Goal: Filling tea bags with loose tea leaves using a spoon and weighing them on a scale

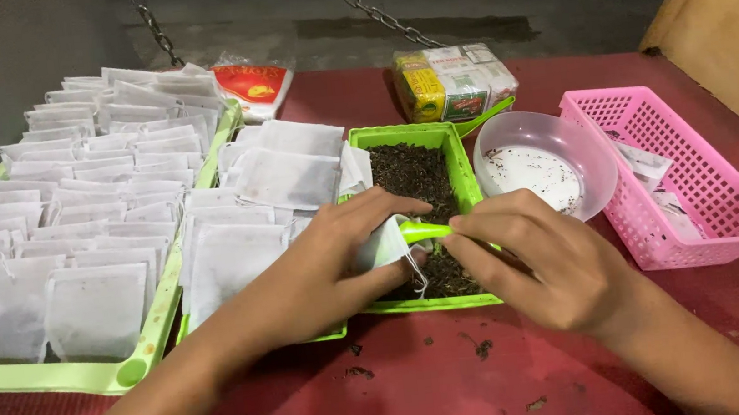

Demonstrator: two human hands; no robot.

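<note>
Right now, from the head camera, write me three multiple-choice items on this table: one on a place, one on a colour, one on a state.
1. Where does the clear plastic bowl stand?
A. Between the green tray of loose tea and the pink basket
B. On the stacked white bags
C. Left of the large green tray

2. What colour is the small scoop in the right hand?
A. Pink
B. Green
C. White

3. What state is the white filter bag in the left hand in?
A. Lying flat on a pile
B. Held up at the scoop's end, over the tea tray
C. Inside the pink basket

Answers: 1 A, the bowl sits right of the tea tray and touches the basket's left side. 2 B, the scoop is bright green like the tray. 3 B, the left hand's fingers pinch the bag where the scoop meets it.
</note>
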